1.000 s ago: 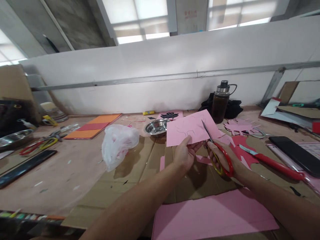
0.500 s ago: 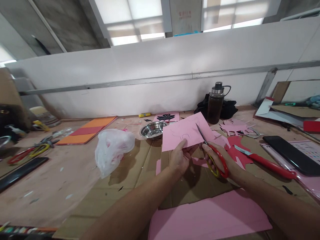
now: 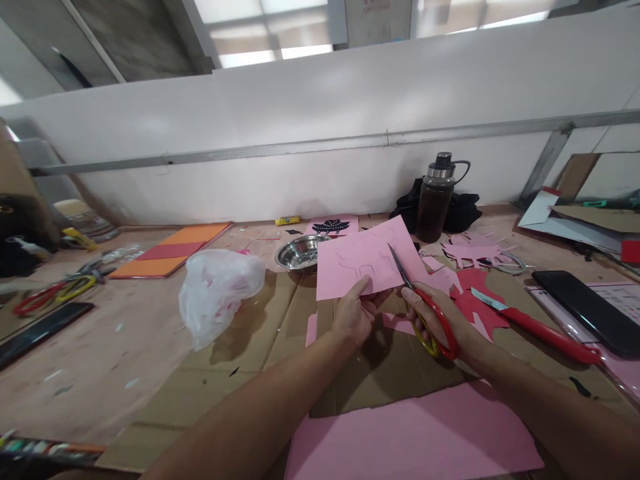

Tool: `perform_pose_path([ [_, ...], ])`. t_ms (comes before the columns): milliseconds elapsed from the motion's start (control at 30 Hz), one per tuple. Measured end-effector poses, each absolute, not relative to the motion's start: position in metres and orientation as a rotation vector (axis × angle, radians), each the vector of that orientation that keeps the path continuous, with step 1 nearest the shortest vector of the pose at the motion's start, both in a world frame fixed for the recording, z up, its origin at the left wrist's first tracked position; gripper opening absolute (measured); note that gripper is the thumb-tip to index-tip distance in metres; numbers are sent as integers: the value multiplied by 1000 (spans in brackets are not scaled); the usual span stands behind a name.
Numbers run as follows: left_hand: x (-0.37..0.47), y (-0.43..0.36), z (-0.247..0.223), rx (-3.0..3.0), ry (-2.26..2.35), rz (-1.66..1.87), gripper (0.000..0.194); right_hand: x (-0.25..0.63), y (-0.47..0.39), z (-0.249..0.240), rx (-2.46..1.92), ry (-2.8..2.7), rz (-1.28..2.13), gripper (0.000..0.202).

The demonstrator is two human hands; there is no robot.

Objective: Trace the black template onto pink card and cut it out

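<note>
A pink sheet of paper [image 3: 355, 260] with a faint pencil outline is pinched along its lower edge by my left hand [image 3: 357, 313], thumb on top. My right hand [image 3: 430, 317] grips a pair of scissors [image 3: 445, 327] with red and yellow handles. Their dark blades lie against the right part of the sheet, pointing up and left; whether they cut into it I cannot tell. Below both hands lies a brown cardboard sheet [image 3: 250, 387], with more pink paper [image 3: 410, 433] near my body.
Left of my hands sits a white plastic bag [image 3: 220, 290], with a metal bowl [image 3: 300, 253] behind. On the right lie a red-handled knife [image 3: 545, 330], red paper scraps [image 3: 477, 293] and a black phone [image 3: 590, 310]. A dark bottle [image 3: 435, 200] stands at the back.
My view has tilted down slightly, so the background sits higher. The pink sheet has shifted a little left in view; both hands keep their holds.
</note>
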State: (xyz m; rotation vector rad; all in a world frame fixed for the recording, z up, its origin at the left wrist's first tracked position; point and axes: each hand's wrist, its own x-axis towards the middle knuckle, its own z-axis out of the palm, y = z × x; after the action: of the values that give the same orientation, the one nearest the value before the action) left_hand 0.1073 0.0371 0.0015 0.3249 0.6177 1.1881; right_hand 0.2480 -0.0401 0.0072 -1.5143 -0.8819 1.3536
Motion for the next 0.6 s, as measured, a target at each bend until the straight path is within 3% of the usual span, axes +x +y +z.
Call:
perform_pose_path([
  [267, 105, 37, 0, 294, 625, 1093, 19, 249, -37, 4, -1571, -784, 1368, 33],
  [600, 106, 36, 3, 368, 631, 1149, 24, 246, -34, 5, -1623, -706, 1359, 38],
])
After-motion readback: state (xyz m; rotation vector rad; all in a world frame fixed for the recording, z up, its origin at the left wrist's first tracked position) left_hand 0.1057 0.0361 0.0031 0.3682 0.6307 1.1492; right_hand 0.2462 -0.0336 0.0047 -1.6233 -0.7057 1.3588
